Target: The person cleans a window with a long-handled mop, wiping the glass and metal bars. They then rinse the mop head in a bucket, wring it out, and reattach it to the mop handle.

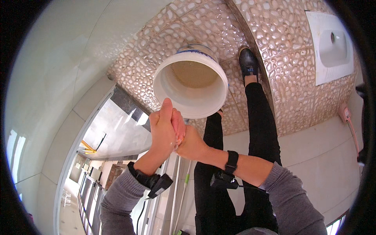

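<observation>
A small wet cloth (178,141), pinkish orange where it shows, is squeezed between both of my hands; most of it is hidden by the fingers. My left hand (164,126) is closed around it with the thumb on top. Pressed up against it from the right, my right hand (191,144) also grips the cloth. Just beyond my hands a white plastic bucket (191,108) stands on the pebble-patterned floor, its mouth turned towards me. Cloudy, yellowish liquid is visible inside it.
A white squat toilet (335,55) is set in the raised floor at the right, past a dark step edge (258,58). A pink-handled brush (346,113) leans near the right wall. Long poles (179,191) stand behind my forearms. At left is a doorway with a dark sill (126,102).
</observation>
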Demonstrator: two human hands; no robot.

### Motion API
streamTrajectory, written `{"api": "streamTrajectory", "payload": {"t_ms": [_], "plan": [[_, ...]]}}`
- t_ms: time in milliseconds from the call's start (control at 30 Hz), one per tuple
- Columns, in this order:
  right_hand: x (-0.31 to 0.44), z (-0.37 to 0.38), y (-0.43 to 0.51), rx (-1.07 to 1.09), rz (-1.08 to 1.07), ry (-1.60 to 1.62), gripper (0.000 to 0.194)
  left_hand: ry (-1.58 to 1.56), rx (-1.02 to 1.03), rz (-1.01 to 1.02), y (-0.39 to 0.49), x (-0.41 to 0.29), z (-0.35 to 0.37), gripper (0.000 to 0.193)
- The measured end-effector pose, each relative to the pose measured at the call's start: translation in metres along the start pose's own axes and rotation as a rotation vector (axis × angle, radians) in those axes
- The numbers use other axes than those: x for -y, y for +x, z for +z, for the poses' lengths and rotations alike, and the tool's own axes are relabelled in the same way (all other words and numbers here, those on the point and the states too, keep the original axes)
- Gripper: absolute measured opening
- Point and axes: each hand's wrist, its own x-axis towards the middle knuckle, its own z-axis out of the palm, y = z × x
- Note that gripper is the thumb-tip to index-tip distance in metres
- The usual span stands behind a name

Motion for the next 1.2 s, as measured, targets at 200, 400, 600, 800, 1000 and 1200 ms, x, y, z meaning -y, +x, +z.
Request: {"api": "streamTrajectory", "payload": {"t_ms": [200,400,600,800,1000,1200], "plan": [[-0.004,-0.017,0.008,-0.089,-0.052,-0.100,0.015,-0.022,-0.056,0.003,0.019,0.013,0.013,0.059],[-0.010,-0.024,0.009,-0.116,-0.014,-0.095,0.018,-0.014,-0.143,-0.004,0.027,0.024,0.017,0.055],[-0.024,-0.029,0.017,-0.111,0.048,-0.234,0.026,-0.040,-0.149,0.014,0.036,0.031,0.017,0.052],[-0.020,-0.034,0.021,-0.097,0.124,-0.320,0.027,-0.071,-0.160,0.025,0.040,0.032,0.018,0.049],[-0.025,-0.034,0.022,-0.139,0.054,-0.325,0.027,-0.086,-0.182,0.053,0.044,0.039,0.014,0.047],[-0.033,-0.048,0.054,-0.180,0.022,-0.436,0.045,-0.211,-0.038,0.037,0.082,0.054,0.002,0.044]]}}
